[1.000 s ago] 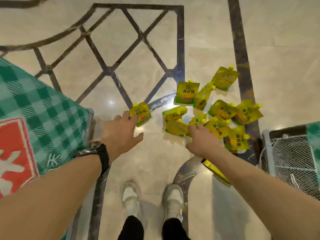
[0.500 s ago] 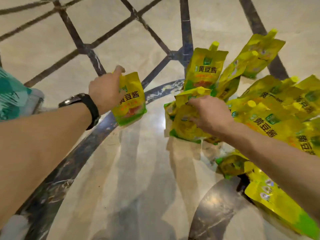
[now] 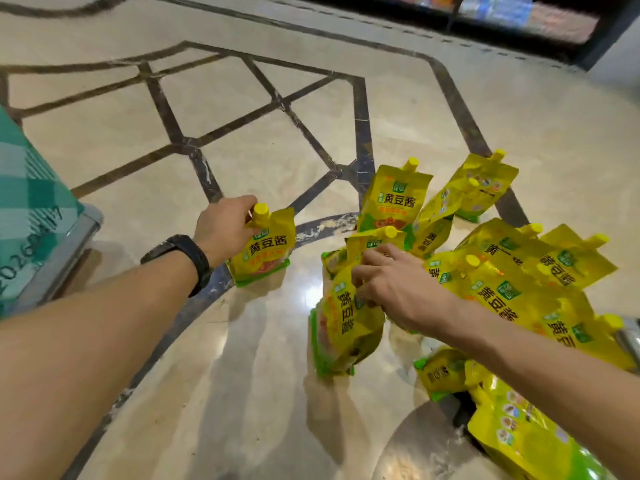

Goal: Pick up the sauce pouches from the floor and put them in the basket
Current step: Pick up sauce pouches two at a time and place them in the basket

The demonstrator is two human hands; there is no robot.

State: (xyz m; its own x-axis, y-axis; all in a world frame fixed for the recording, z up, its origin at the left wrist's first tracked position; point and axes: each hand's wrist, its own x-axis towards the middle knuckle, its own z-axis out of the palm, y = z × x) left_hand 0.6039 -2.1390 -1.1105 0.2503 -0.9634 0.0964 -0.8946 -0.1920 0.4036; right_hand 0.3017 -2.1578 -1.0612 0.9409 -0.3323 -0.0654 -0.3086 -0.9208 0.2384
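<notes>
My left hand (image 3: 225, 226), with a black watch on the wrist, grips a yellow sauce pouch (image 3: 266, 251) by its cap and top corner; the pouch hangs upright just above the floor. My right hand (image 3: 391, 285) is closed on the top of another yellow pouch (image 3: 346, 327), lifted with its green bottom edge near the floor. A pile of several more yellow pouches (image 3: 519, 271) lies on the marble floor behind and right of my right hand. One pouch (image 3: 394, 199) stands upright at the back of the pile.
A basket lined with green checked cloth (image 3: 31, 216) and a grey metal rim stands at the left edge. The marble floor (image 3: 242, 393) has dark inlaid lines. Dark store shelving (image 3: 502, 15) runs along the top right.
The camera has come lower and closer to the floor. Both hands have closed on pouches and raised them; the right-hand pouch now hangs upright, pulled out of the pile.
</notes>
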